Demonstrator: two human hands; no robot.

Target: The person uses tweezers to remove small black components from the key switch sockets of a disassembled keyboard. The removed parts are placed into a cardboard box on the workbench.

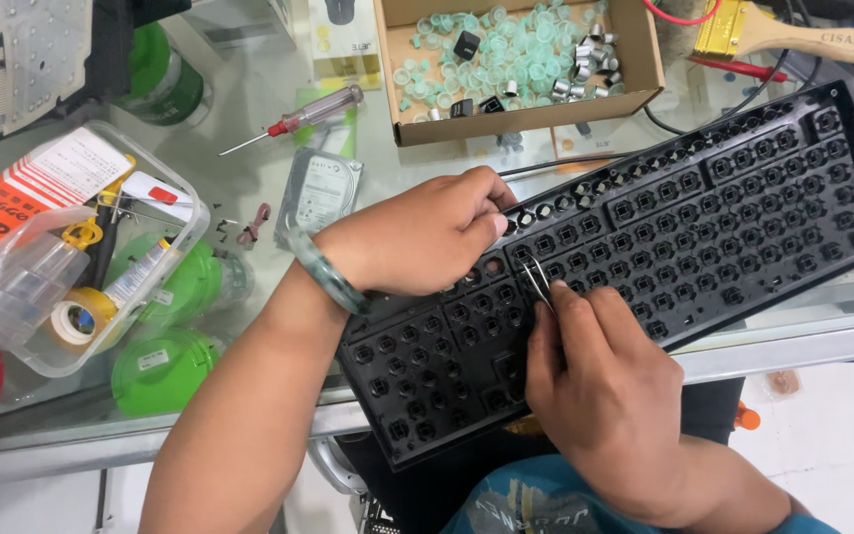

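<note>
— What have we got in our hands?

— Our left hand (427, 237) rests on the upper edge of the black keyboard frame (644, 247), fingers curled and pinched together at one of the sockets; whatever small thing they pinch, we cannot tell. Our right hand (595, 386) pinches a pair of metal tweezers (538, 282), tips pointing up into the frame just beside the left fingers.

— And where does the frame lie?

— Slantwise across the near edge of the glass table (249, 178), its lower left corner hanging over towards our lap, its far end rising to the right. All the keys are off; we see only rows of empty sockets.

— What sits around it?

— Behind it a cardboard box (644, 59) of pale green rubber domes (516, 49), with a few black and metal bits. To the left a red-handled screwdriver (298, 117), a hard drive (320, 188), and a clear plastic tub (180, 213) with tape and tools. A brush (793, 38) lies at the top right.
</note>
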